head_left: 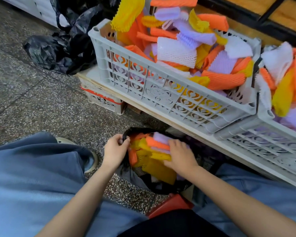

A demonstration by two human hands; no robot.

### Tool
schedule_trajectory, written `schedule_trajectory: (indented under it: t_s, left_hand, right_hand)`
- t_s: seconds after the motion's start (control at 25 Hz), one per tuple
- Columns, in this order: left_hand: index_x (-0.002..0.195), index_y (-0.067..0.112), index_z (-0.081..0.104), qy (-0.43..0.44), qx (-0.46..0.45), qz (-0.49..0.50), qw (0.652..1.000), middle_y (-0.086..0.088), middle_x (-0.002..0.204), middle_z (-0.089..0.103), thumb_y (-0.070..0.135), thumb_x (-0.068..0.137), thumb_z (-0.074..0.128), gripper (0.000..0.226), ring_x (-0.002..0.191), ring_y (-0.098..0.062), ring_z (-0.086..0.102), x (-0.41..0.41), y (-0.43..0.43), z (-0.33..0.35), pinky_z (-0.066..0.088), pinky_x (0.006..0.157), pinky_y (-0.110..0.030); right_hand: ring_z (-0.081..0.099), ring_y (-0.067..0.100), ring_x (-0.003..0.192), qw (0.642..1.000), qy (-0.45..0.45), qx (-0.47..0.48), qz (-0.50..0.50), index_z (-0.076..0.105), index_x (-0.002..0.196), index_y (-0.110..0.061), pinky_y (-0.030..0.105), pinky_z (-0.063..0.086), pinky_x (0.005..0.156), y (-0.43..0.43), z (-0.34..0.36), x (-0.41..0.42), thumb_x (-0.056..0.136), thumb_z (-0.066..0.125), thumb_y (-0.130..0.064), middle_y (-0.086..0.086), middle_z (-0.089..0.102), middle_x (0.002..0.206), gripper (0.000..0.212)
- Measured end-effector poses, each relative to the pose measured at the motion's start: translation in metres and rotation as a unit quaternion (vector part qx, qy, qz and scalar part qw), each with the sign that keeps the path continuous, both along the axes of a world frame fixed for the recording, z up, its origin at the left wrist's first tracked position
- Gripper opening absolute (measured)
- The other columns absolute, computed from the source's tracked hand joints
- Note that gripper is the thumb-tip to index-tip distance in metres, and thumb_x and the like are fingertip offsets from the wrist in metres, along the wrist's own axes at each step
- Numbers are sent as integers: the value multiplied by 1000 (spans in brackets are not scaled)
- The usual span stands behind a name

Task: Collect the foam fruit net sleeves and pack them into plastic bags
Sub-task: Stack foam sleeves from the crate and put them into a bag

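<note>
A black plastic bag (135,177) stands open on the floor between my knees, holding orange, yellow and lilac foam net sleeves (152,151). My left hand (114,149) pinches the bag's rim at its left side. My right hand (179,154) lies flat on top of the sleeves inside the bag, fingers straight, pressing on them. Above, a grey plastic crate (143,82) is heaped with more foam sleeves (195,48) in orange, yellow, lilac and white.
A second grey crate (263,134) with sleeves sits at the right on the same low wooden platform (161,115). Tied black bags (58,47) lie on the terrazzo floor at upper left. A red stool edge (169,204) shows between my legs.
</note>
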State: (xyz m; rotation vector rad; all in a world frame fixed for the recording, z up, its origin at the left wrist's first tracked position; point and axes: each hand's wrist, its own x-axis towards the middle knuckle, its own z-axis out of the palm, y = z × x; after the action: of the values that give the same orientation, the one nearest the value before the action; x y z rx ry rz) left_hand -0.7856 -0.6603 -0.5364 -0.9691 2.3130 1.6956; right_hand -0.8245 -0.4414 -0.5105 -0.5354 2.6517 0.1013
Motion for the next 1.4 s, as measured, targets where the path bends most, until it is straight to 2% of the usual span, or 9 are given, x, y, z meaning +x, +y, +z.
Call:
schedule_trajectory:
  t_s: [0.16, 0.24, 0.36, 0.44, 0.6, 0.76, 1.0, 1.2, 1.4]
  left_hand:
    - [64, 17, 50, 21, -27, -11, 999, -10, 61, 57, 14, 88, 63, 27, 60, -23, 55, 2, 1, 4, 41, 60, -35]
    - [64, 17, 52, 25, -11, -22, 999, -3, 55, 54, 11, 89, 61, 27, 52, -12, 51, 6, 1, 8, 38, 55, -28]
    - [75, 15, 59, 27, 70, -26, 997, -7, 59, 64, 8, 92, 57, 18, 60, -20, 64, 10, -2, 10, 50, 65, -35]
    - [76, 19, 60, 20, 104, -12, 994, -2, 58, 65, 8, 92, 57, 19, 64, -25, 65, 8, -6, 7, 52, 71, -41]
    - [77, 19, 62, 14, 96, 3, 995, 7, 52, 60, 10, 90, 60, 16, 68, -32, 63, 3, -7, 9, 43, 67, -36]
    - [74, 20, 60, 13, 64, -38, 997, 12, 46, 55, 7, 89, 60, 20, 69, -32, 60, 3, -5, 15, 44, 65, -38]
    - [73, 13, 59, 25, -5, -68, 997, 8, 55, 44, 8, 88, 62, 16, 59, -14, 45, -9, 2, 20, 36, 64, -30]
    - [84, 8, 58, 28, -174, -223, 959, -3, 76, 57, 13, 88, 60, 7, 74, -21, 55, -25, 15, 33, 39, 65, -30]
    - [97, 13, 62, 227, -251, -313, 887, -4, 94, 59, 29, 81, 43, 30, 93, -26, 56, -59, 66, 83, 45, 85, -39]
  right_hand:
    - [43, 29, 122, 985, -93, 5, 143, 33, 134, -10, 40, 40, 94, -44, -25, 2, 83, 65, -39, 11, 42, 136, 67]
    - [45, 29, 119, 995, -34, 17, 95, 33, 131, -8, 38, 42, 90, -58, -34, -8, 83, 65, -40, 12, 43, 132, 66]
    - [46, 25, 116, 996, 67, 4, -62, 34, 124, -9, 34, 45, 84, -70, -36, -28, 83, 65, -42, 9, 46, 125, 61]
    - [45, 25, 117, 992, 89, -1, -84, 35, 123, -10, 32, 44, 86, -75, -43, -27, 84, 63, -38, 9, 45, 125, 55]
    - [38, 28, 127, 999, 22, 4, 38, 31, 137, -15, 37, 33, 100, -79, -73, -1, 92, 47, -13, 10, 41, 136, 47]
    - [31, 30, 133, 995, -48, -4, 92, 20, 147, -17, 40, 30, 105, -76, -72, -10, 95, 40, -11, 9, 32, 146, 56]
    - [39, 29, 127, 985, -72, -132, 89, 39, 132, -8, 40, 37, 100, -55, -24, -26, 91, 50, -14, 11, 38, 138, 43]
    - [40, 18, 125, 965, 49, -241, 87, 43, 134, -12, 24, 29, 98, -5, 51, -30, 96, 46, -17, 4, 42, 136, 39]
    - [49, 16, 112, 913, 223, -341, 29, 56, 115, -8, 19, 33, 96, 76, 126, -41, 86, 53, -8, 6, 57, 116, 29]
